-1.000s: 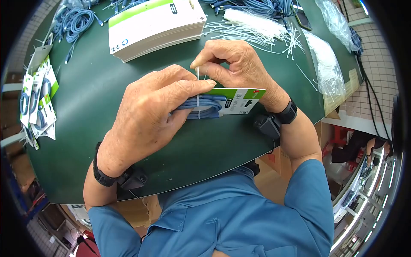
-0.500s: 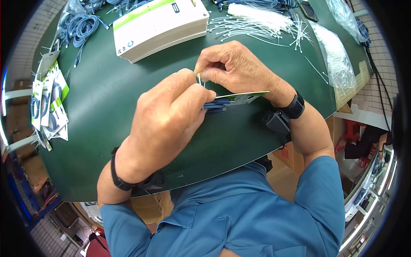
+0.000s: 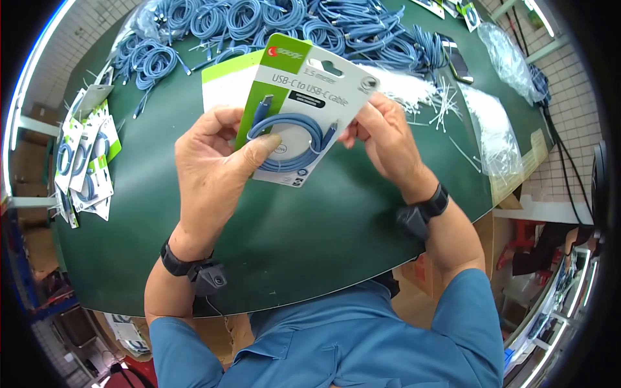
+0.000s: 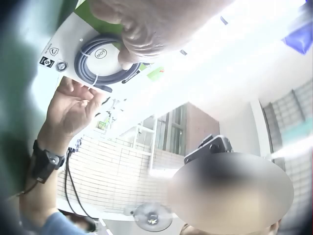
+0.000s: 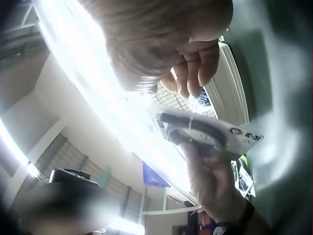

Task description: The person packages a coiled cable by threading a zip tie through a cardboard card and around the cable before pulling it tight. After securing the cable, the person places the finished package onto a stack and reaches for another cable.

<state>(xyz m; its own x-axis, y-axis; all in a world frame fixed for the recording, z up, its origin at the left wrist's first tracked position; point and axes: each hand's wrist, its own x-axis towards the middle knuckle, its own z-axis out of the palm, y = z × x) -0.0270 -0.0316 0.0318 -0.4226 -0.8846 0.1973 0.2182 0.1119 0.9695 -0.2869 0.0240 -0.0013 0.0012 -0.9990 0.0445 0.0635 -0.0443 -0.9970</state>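
A printed card (image 3: 343,84) labelled as a USB-C to USB-C cable stands tilted up, its face toward the head camera. On it lies a coiled blue cable (image 3: 294,119) held by white zip ties, its plugs against the card. My left hand (image 3: 210,152) grips the card's left edge, thumb pressed across the coil and fingers behind. At the card's right edge is my right hand (image 3: 391,139), its fingers loosely bent. In the right wrist view this hand's fingers (image 5: 193,73) hang apart from the card, with nothing held between them.
A stack of cards (image 3: 223,81) stands behind the held card. Several blue cable coils (image 3: 246,19) lie along the table's far side. Loose white zip ties (image 3: 414,90) and a bag of them (image 3: 488,129) are at right, near a phone (image 3: 458,64). Finished-looking cable cards (image 3: 87,155) pile up at left.
The card has been raised and turned from edge-on to face the head camera. My right hand has left the zip tie's end and moved to the card's right edge. The left still grips the card.
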